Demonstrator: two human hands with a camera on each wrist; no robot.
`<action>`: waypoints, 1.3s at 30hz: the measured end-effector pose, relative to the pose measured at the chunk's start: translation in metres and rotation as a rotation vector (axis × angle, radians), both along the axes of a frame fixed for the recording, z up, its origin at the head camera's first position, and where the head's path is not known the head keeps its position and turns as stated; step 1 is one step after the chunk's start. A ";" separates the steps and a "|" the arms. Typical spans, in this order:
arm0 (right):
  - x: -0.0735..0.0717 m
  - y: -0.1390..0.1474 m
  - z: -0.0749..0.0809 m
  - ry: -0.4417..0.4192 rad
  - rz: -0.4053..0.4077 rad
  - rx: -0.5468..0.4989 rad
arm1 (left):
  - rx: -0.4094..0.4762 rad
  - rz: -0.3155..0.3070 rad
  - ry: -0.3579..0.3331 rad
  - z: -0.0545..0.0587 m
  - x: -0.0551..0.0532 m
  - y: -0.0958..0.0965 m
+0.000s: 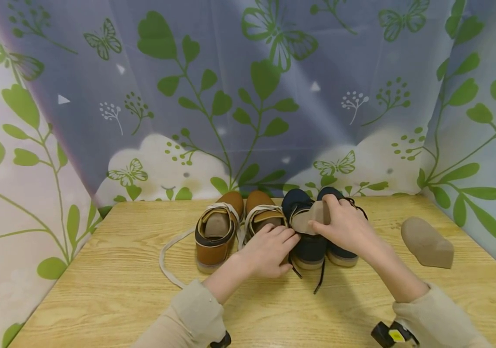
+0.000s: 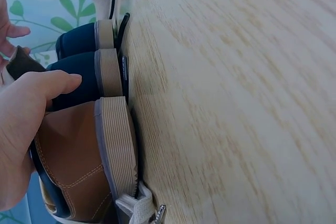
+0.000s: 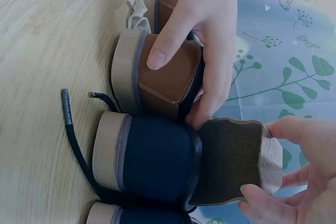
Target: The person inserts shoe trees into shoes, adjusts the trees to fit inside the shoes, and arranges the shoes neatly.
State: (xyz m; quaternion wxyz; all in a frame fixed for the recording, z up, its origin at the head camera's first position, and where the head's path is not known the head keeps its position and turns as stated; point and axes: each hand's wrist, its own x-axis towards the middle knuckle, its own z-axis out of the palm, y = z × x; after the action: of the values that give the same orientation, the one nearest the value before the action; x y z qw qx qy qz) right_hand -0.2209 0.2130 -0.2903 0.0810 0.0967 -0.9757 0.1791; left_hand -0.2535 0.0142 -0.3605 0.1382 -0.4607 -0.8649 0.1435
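My right hand (image 1: pixel 345 224) pinches a beige moulded shoe insert (image 1: pixel 305 222) between thumb and fingers. The insert stands at the opening of the nearer navy shoe (image 3: pixel 157 158), its hollow dark inner side showing in the right wrist view. Over the heel and opening of the right brown shoe (image 1: pixel 258 198) lies my left hand (image 1: pixel 269 246). Its fingers reach across to the navy shoe's collar, and its thumb (image 3: pixel 165 48) extends over the brown heel in the right wrist view. The second navy shoe (image 1: pixel 342 256) stands alongside, partly hidden by my right hand.
The left brown shoe (image 1: pixel 213 252) has a beige insert (image 1: pixel 216 224) inside; its white lace (image 1: pixel 163 256) trails over the wooden table (image 1: pixel 113 290). Another insert (image 1: pixel 428 244) lies at the right. Black laces (image 1: pixel 319 278) hang behind the navy heels. A patterned curtain (image 1: pixel 213 96) rises behind.
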 end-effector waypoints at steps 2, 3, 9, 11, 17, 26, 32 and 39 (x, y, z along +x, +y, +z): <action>0.000 0.000 0.000 0.002 0.005 0.002 | -0.002 0.000 0.002 0.000 0.000 0.000; 0.000 0.000 0.000 0.000 0.007 0.004 | -0.001 0.000 0.001 0.001 0.000 0.000; -0.002 -0.004 0.001 -0.008 0.005 0.044 | 0.007 0.003 -0.002 0.001 0.000 0.000; -0.002 -0.005 0.000 -0.006 0.004 0.051 | 0.006 0.003 0.000 0.001 0.000 0.000; -0.004 -0.009 -0.002 0.005 -0.002 0.056 | 0.004 0.007 -0.014 0.001 0.000 0.000; -0.004 -0.012 -0.006 0.011 -0.017 0.052 | 0.013 0.009 -0.010 0.001 0.001 0.000; -0.006 -0.013 -0.007 0.009 -0.023 0.040 | 0.024 -0.001 0.007 0.000 0.000 -0.001; -0.008 -0.014 -0.007 0.008 -0.027 0.034 | 0.037 -0.004 0.014 -0.002 -0.001 -0.001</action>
State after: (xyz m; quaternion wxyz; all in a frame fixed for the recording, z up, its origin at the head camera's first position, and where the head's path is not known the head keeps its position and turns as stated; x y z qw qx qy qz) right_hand -0.2294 0.1995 -0.2970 0.0857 0.0857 -0.9795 0.1611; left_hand -0.2545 0.0133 -0.3620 0.1529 -0.4587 -0.8656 0.1302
